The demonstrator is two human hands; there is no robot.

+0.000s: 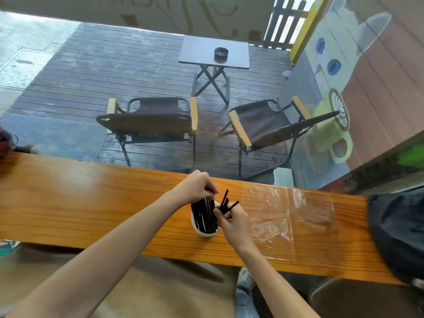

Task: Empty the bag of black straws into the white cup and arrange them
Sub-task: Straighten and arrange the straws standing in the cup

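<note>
A white cup stands on the wooden counter and is full of black straws. My left hand hovers over the cup, and its fingertips pinch the tops of the straws on the far side. My right hand is at the cup's right rim and grips a few straws that stick up and lean to the right. The clear plastic bag lies flat on the counter to the right of the cup. No straws show inside it.
A dark bag or garment lies on the counter's right end. Beyond the counter is glass, with two folding chairs and a small table on a wet deck. A stool seat sits below right.
</note>
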